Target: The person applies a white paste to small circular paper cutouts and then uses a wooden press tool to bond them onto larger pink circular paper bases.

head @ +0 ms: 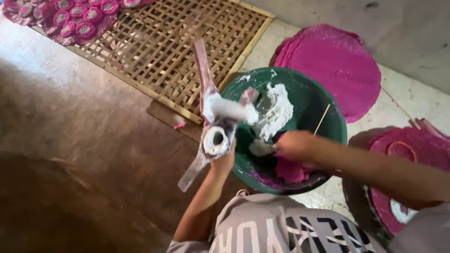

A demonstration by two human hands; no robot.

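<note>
Left hand (224, 161): clenched around the hub of a paste-smeared, pink-stained tool with flat wooden blades (211, 122), held upright beside the rim of the round green plastic basin (323, 100).

Right hand (293, 145): inside the basin, fingers closed on a lump of white dough (260, 148); the grip itself is partly hidden.

Basin contents: a mound of white paste (276, 110), a patch of pink dough (290, 171), a thin wooden stick (321, 119) leaning on the wall.

Surroundings: woven bamboo lattice mat (164, 51) on the floor; small pink and white rosettes (77, 16) at its far corner; stacked round pink sheets (335, 70) beyond the basin; another pink disc (412, 154) to the right.

Risk, as judged: the wet paste makes the tool slippery, so it could twist in the grip and shed paste onto the floor; the white lump could pick up pink colour from the dough close by.
</note>
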